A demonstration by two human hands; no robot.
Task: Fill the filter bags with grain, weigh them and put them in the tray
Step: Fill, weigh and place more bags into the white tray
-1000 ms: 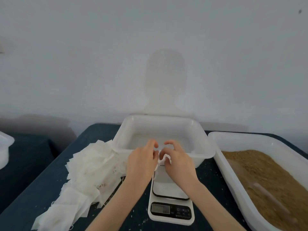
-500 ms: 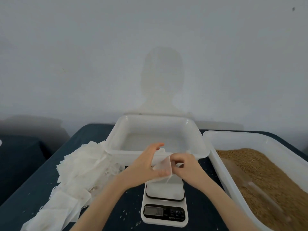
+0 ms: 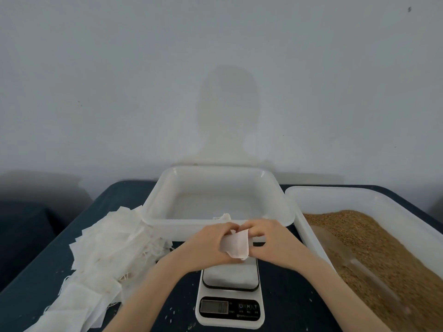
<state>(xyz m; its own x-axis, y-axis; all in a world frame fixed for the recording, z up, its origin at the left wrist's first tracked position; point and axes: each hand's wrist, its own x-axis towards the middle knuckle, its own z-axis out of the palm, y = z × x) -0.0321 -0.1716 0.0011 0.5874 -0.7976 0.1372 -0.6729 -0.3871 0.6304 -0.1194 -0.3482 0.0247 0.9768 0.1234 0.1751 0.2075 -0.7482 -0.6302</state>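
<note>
Above the white digital kitchen scale (image 3: 230, 293), the left hand (image 3: 211, 245) and right hand (image 3: 271, 240) both pinch one small white fabric filter bag (image 3: 236, 245).

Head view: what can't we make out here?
- Scale display: too small and blurred to read.
- Filter bag: left hand and right hand cover its mouth; contents unseen.
- Scoop in the grain tray: half buried, outline blurred.
- Bag pile: cut off by the bottom edge.
</note>
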